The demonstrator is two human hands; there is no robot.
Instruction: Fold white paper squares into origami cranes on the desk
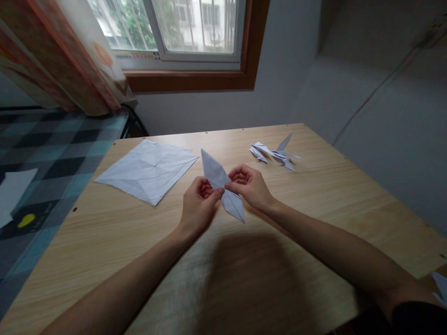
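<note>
Between my two hands is a folded sheet of white paper point(214, 170), long and diamond-shaped, held above the table and slanting from upper left to lower right. My left hand point(200, 200) pinches its left edge near the middle, thumb on top. From the right, my right hand point(252, 187) grips it at the same height, and both thumb tips nearly meet over the centre. The curled fingers lie partly hidden behind the paper. Left of my hands a creased white sheet point(148, 170) lies spread on the table. Farther right rest folded paper figures point(279, 153) with pointed wings.
The wooden table point(335, 200) reaches toward the wall, below a window with a brown frame point(190, 81). A checked cloth point(66, 153) covers a surface at the left, with a white sheet point(16, 190) on it. White paper point(440, 286) shows at the lower right.
</note>
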